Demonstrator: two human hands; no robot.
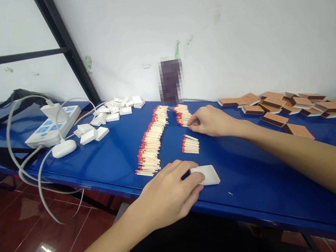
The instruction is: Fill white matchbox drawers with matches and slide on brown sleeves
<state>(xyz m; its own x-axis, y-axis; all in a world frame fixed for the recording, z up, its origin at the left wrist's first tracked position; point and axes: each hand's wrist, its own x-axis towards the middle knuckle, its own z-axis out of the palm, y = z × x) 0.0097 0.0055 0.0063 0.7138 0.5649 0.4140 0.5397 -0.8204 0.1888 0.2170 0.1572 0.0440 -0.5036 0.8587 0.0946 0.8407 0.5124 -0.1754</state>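
Near the front edge of the blue table, my left hand (178, 188) grips the left end of a white open matchbox tray (210, 174). My right hand (210, 119) is closed in a pinch at the stick ends of a small pile of red-tipped matches (181, 114); how many matches are between the fingertips is hidden. A separate small group of matches (190, 145) lies between the tray and that pile. To the left, a long slanting row of matches (151, 141) stretches across the table, its red heads facing left.
Brown matchbox sleeves (273, 102) are heaped at the back right. White matchbox trays (112, 111) lie at the back left, near a power strip (55, 125) with looping cables and a white adapter (64, 148). A pixelated dark object (171, 80) stands against the wall.
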